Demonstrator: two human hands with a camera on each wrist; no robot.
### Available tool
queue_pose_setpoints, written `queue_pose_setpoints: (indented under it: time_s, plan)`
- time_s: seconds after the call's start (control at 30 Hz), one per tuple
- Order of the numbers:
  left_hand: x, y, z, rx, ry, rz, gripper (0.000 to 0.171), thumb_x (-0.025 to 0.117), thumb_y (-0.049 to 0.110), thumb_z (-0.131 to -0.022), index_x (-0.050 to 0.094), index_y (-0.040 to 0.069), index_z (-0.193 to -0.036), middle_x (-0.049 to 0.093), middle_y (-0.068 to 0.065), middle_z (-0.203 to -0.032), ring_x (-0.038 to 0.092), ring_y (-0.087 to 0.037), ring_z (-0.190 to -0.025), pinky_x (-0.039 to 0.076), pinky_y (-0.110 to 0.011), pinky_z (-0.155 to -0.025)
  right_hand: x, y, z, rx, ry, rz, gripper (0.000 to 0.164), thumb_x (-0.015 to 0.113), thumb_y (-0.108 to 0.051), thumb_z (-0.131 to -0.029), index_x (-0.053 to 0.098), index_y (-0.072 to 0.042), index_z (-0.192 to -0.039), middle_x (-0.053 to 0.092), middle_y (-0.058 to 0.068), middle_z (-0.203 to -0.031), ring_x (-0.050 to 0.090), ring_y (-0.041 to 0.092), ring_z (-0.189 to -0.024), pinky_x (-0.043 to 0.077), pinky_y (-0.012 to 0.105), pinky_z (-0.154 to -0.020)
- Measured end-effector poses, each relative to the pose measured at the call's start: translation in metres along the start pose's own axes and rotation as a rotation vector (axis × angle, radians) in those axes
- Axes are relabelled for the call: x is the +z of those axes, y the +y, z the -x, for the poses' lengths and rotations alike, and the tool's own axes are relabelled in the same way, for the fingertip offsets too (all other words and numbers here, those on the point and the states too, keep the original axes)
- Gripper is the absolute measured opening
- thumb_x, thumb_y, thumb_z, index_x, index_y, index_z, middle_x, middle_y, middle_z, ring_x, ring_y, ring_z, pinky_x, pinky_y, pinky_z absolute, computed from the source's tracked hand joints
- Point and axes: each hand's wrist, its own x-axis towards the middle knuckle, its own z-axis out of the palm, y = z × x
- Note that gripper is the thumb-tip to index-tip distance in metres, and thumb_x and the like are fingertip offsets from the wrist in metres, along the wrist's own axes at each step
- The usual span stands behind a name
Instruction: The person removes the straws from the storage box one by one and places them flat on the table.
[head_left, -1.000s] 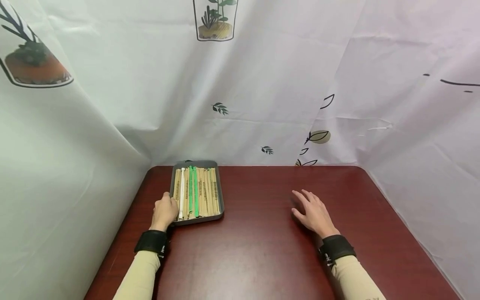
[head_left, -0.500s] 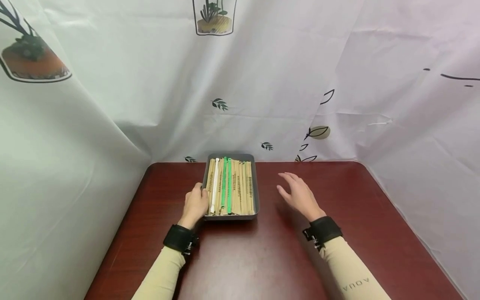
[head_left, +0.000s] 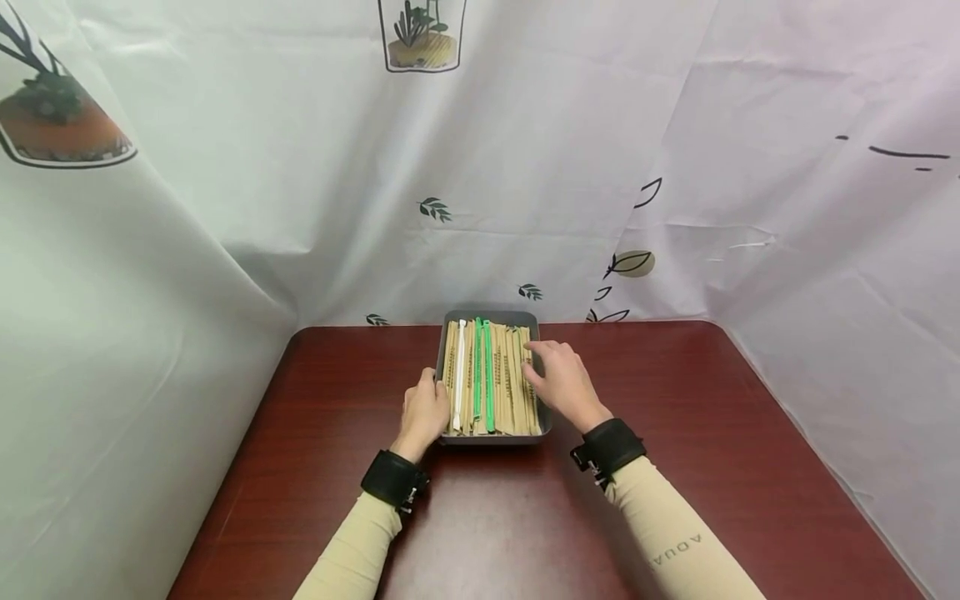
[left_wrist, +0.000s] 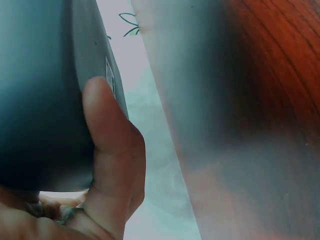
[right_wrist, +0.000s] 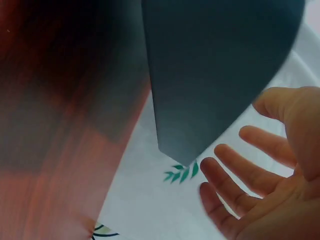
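A dark grey rectangular tray [head_left: 491,440] stands near the middle of the far half of the table, full of slim paper-wrapped straws [head_left: 508,392]. Most wrappers are tan with printing; one is white [head_left: 459,375] and two are green [head_left: 489,375]. My left hand [head_left: 425,408] grips the tray's left side, a finger lying along its outer wall in the left wrist view. At the right rim, my right hand [head_left: 566,383] has its fingers spread and relaxed over the edge. In the right wrist view its fingers are close to the tray's outer side; contact is unclear.
A dark red wooden table [head_left: 480,517] with rounded far corners lies under everything. White patterned cloth [head_left: 337,167] encloses it at the back and both sides. Each wrist wears a black band.
The tray has moved right from the table's far left, carried by my left hand. My right hand has come left to the tray's right rim.
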Motion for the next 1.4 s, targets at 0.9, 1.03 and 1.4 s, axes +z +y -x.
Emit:
queue_pose_setpoints:
  time_s: [0.9, 1.03, 1.4]
  plan:
    - [0.015, -0.011, -0.001, 0.008, 0.02, 0.039, 0.038, 0.041, 0.015, -0.11, 0.049, -0.002, -0.143, 0.046, -0.006, -0.061, 0.038, -0.019, -0.048, 0.031, -0.034, -0.051, 0.05, -0.046, -0.004, 0.177, -0.172, 0.35, 0.033, 0.064, -0.009, -0.094, 0.051, -0.016, -0.065, 0.052, 0.006, -0.06, 0.051, 0.027, -0.059, 0.032, 0.043, -0.071]
    - [0.015, -0.012, -0.001, 0.011, 0.031, 0.035, 0.037, 0.042, 0.015, -0.11, 0.05, -0.003, -0.141, 0.048, -0.006, -0.063, 0.042, -0.02, -0.049, 0.033, -0.035, -0.053, 0.049, -0.044, -0.002, 0.182, -0.161, 0.329, 0.037, 0.063, -0.004, -0.095, 0.047, -0.014, -0.063, 0.047, 0.006, -0.057, 0.048, 0.026, -0.054, 0.034, 0.041, -0.067]
    - [0.015, -0.017, -0.001, 0.007, 0.043, 0.026, 0.036, 0.043, 0.014, -0.109, 0.052, -0.003, -0.139, 0.05, -0.007, -0.064, 0.046, -0.022, -0.051, 0.037, -0.036, -0.055, 0.048, -0.043, -0.002, 0.203, -0.148, 0.257, 0.016, 0.058, -0.001, -0.099, 0.069, -0.001, -0.11, 0.056, 0.013, -0.063, 0.054, 0.028, -0.05, 0.041, 0.038, -0.045]
